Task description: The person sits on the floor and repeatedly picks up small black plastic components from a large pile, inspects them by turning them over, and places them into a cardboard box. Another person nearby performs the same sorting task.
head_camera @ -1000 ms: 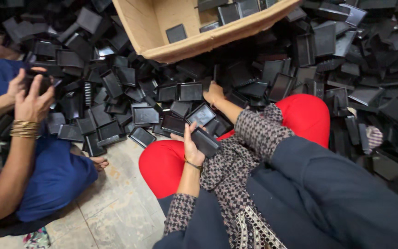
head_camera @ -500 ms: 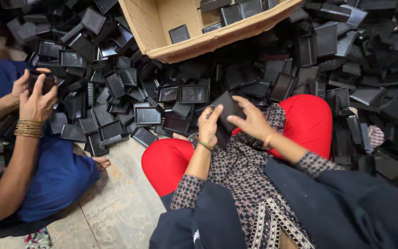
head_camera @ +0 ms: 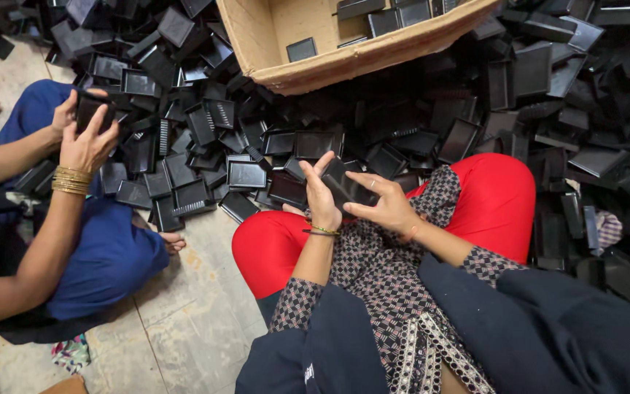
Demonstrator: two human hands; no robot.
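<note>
- At nine o'clock a co-worker in blue trousers sits on the tiled floor (head_camera: 184,321), their two hands (head_camera: 85,135) gripping a black plastic tray (head_camera: 90,108) of their own, with gold bangles (head_camera: 71,181) on one wrist.
- Between the two people, from about ten o'clock round to three, spreads a heap of black trays (head_camera: 205,146), tumbled at every angle, some flat and some on edge.
- Near the middle, the person's left hand (head_camera: 322,201) is wrapped round the left edge of a black rectangular tray (head_camera: 348,186), thumb on its face; a thin bracelet sits at that wrist.
- That tray is held just above the red-trousered lap (head_camera: 490,197), tilted, well clear of the heap.
- The right hand (head_camera: 384,204) closes on the same tray from its right side, fingers spread across its lower edge.
- At twelve o'clock a cardboard box (head_camera: 257,36) leans over the heap, its opening showing several black trays inside.
- At three o'clock the trays pile deeper and darker.
</note>
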